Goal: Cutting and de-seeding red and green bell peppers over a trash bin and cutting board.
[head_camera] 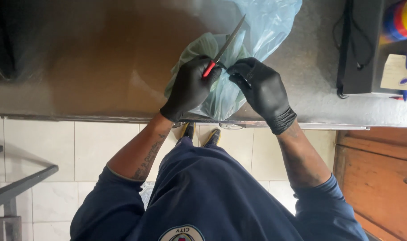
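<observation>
Closest to the camera, at the lower edge, is the person's dark blue shirt (pixel 212 196), with both sleeves pushed back from bare forearms; under it are pale floor tiles (pixel 96 143) and the tips of two dark shoes with yellow (pixel 201 134). At the left side stands a dark metal frame (pixel 16 187), and at the right a brown wooden panel (pixel 382 178).

A little further runs the front edge of a steel counter (pixel 78 118); both hands work just over it, and both wear black gloves. The left hand (pixel 190 87) is closed in a fist around the red handle of a knife (pixel 222 47); the thin blade goes up and to the right, above the bag. The right hand (pixel 261 89) is just beside the left one, almost touching it; its fingers are curled and pinch something small and dark at the bag's surface, but what exactly it is I cannot tell.

Under and between the two hands lies a thin plastic bag (pixel 230 93), pale blue and green, half transparent; it rests on the counter near the front edge, and its loose blue end (pixel 275 22) reaches toward the back. What is inside is not clear.

Further, at the right back of the counter, stands a black box (pixel 359 58) with a cable; on it sit a round object in red, blue and yellow (pixel 400 20) and a pale card (pixel 397 73).
</observation>
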